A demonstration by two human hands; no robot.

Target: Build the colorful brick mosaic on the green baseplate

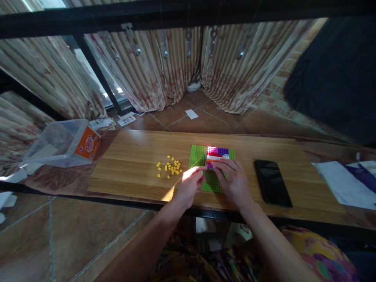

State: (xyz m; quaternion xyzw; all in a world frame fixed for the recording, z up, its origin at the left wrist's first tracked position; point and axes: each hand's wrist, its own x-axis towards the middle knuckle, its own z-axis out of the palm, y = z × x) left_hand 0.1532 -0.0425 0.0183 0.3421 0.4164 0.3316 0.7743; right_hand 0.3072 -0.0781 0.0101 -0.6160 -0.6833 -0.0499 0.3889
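A green studded baseplate lies on the wooden table, carrying a raised block of toy bricks in pink, purple, red, white and orange. My right hand reaches over the block's near right side, its fingers gripping the near edge. From the left, my left hand touches the block's near left corner with thumb and forefinger drawn together, the other fingers curled. Whatever may be pinched in those fingertips is too small to make out. Loose yellow bricks, several of them, lie scattered left of the baseplate.
A black phone rests on the table right of my hands. Beyond the table's left end stands a clear plastic box with an orange label. Papers lie at the far right. Striped curtains hang behind.
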